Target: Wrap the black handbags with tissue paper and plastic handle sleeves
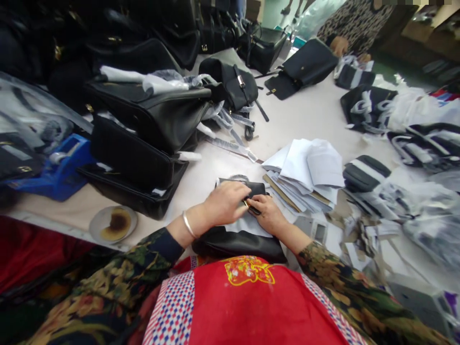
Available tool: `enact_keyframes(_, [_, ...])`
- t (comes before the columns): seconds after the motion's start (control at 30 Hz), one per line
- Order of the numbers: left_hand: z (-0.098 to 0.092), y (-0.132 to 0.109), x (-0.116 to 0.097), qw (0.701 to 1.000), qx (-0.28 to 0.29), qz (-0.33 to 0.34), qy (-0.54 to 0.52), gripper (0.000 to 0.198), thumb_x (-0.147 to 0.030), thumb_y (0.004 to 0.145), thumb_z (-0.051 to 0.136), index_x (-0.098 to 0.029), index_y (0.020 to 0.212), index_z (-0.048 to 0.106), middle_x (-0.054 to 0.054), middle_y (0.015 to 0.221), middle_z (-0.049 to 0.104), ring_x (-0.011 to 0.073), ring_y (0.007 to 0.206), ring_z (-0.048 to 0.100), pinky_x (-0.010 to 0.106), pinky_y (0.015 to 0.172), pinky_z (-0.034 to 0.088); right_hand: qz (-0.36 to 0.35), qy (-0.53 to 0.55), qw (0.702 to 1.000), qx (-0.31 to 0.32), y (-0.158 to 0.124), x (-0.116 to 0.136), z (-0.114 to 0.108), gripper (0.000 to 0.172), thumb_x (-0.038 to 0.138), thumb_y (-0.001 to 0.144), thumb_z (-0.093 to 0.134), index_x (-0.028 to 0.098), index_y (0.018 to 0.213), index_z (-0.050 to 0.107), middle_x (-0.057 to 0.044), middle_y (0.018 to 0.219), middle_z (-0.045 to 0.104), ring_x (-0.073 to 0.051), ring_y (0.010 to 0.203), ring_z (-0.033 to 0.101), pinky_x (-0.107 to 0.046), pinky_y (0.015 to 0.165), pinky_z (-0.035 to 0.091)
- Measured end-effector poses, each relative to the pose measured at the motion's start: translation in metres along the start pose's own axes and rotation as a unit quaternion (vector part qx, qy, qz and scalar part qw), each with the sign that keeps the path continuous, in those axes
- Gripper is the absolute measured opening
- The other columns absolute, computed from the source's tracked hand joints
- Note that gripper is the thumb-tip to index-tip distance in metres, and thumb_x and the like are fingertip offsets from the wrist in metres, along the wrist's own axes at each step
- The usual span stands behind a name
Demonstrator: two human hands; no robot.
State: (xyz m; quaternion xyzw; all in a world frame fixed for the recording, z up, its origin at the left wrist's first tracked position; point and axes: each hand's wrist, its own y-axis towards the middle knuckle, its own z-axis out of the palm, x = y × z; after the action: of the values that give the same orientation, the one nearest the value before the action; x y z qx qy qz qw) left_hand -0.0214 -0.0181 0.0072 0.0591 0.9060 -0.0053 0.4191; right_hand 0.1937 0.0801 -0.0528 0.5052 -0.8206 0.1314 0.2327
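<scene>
One red apron [251,311] is worn, and just beyond it a black handbag [244,245] is laid on the pale table [302,122]. At its gold clasp [246,203], the left hand [223,203] is curled with fingertips bent inward, and the right hand's [269,215] fingers are laid from three o'clock; whether anything is pinched by either cannot be told. From the handbag, a stained dish [130,225] is seen at nine o'clock, stacked white sheets [305,165] at two, an open black bag [132,160] at ten. Farther off, a black satchel [311,62] is placed at one o'clock, touched by a co-worker's hand [339,46].
</scene>
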Motion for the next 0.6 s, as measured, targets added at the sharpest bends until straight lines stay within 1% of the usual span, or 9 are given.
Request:
enact_keyframes(0.03, [0.007,0.008,-0.007,0.997,0.065,0.022,0.028,0.051,-0.026,0.076,0.072,-0.016,0.125,0.062,0.019,0.134,0.058,0.0387,0.133,0.045,0.054,0.116,0.028,0.0,-0.002,1.0,-0.007,-0.001,0.003,0.001,0.026,0.023,0.092,0.057,0.021,0.112,0.073,-0.012,0.109,0.067,-0.026,0.1,0.061,-0.044,0.091,0.05])
enact_keyframes(0.1, [0.024,0.02,-0.013,0.986,0.132,0.02,0.095,0.054,-0.02,0.073,0.072,-0.013,0.126,0.06,0.022,0.137,0.056,0.0422,0.136,0.041,0.057,0.114,0.028,0.009,0.007,0.999,-0.034,-0.008,0.004,-0.001,0.026,0.018,0.089,0.056,0.02,0.11,0.072,-0.012,0.113,0.067,-0.027,0.106,0.06,-0.045,0.096,0.049])
enact_keyframes(0.17, [0.037,0.027,-0.011,0.978,0.143,0.01,0.152,0.048,-0.014,0.077,0.065,-0.013,0.126,0.06,0.023,0.139,0.053,0.0406,0.135,0.041,0.054,0.109,0.033,0.056,0.016,0.994,-0.097,-0.021,0.001,-0.003,0.03,0.021,0.086,0.059,0.019,0.114,0.069,-0.014,0.12,0.064,-0.029,0.114,0.059,-0.048,0.1,0.048])
enact_keyframes(0.27, [0.045,0.032,-0.006,0.97,0.133,0.019,0.204,0.037,-0.009,0.085,0.052,-0.013,0.12,0.061,0.022,0.132,0.058,0.0352,0.128,0.048,0.048,0.1,0.042,0.231,0.041,0.955,-0.183,-0.043,-0.006,-0.004,0.049,0.038,0.079,0.068,0.018,0.124,0.063,-0.016,0.117,0.065,-0.031,0.103,0.064,-0.05,0.092,0.053])
enact_keyframes(0.33, [0.046,0.034,-0.006,0.966,0.124,0.008,0.227,0.033,-0.008,0.088,0.046,-0.012,0.117,0.063,0.022,0.125,0.06,0.0338,0.12,0.052,0.046,0.094,0.046,0.35,0.103,0.92,-0.142,-0.053,-0.008,-0.002,0.053,0.046,0.076,0.071,0.017,0.12,0.065,-0.013,0.101,0.07,-0.029,0.085,0.068,-0.046,0.078,0.058])
enact_keyframes(0.37, [0.046,0.035,-0.006,0.966,0.12,-0.002,0.231,0.032,-0.009,0.089,0.044,-0.012,0.115,0.064,0.022,0.122,0.062,0.0336,0.117,0.054,0.046,0.092,0.047,0.381,0.148,0.906,-0.107,-0.055,-0.009,-0.001,0.05,0.048,0.076,0.07,0.017,0.115,0.067,-0.011,0.093,0.072,-0.028,0.079,0.069,-0.044,0.072,0.058])
enact_keyframes(0.43, [0.046,0.038,-0.006,0.971,0.119,-0.014,0.209,0.032,-0.009,0.089,0.043,-0.012,0.11,0.067,0.021,0.118,0.064,0.0332,0.113,0.056,0.046,0.092,0.047,0.379,0.245,0.89,-0.061,-0.055,-0.008,0.001,0.038,0.044,0.08,0.066,0.018,0.107,0.069,-0.008,0.088,0.074,-0.027,0.079,0.071,-0.039,0.069,0.059])
enact_keyframes(0.5, [0.044,0.041,-0.002,0.985,0.105,-0.017,0.136,0.031,-0.009,0.087,0.048,-0.014,0.108,0.07,0.018,0.117,0.066,0.0318,0.113,0.057,0.046,0.1,0.045,0.331,0.314,0.887,-0.067,-0.051,-0.007,0.001,0.034,0.035,0.083,0.061,0.019,0.111,0.069,-0.006,0.097,0.076,-0.026,0.086,0.072,-0.038,0.074,0.059])
enact_keyframes(0.6, [0.033,0.046,0.01,0.997,0.038,-0.06,-0.003,0.027,-0.018,0.085,0.059,-0.021,0.107,0.073,0.012,0.114,0.07,0.029,0.112,0.061,0.041,0.105,0.043,0.28,0.331,0.897,-0.086,-0.047,-0.012,0.003,0.048,0.024,0.08,0.059,0.02,0.128,0.063,-0.007,0.118,0.073,-0.027,0.105,0.069,-0.043,0.093,0.056])
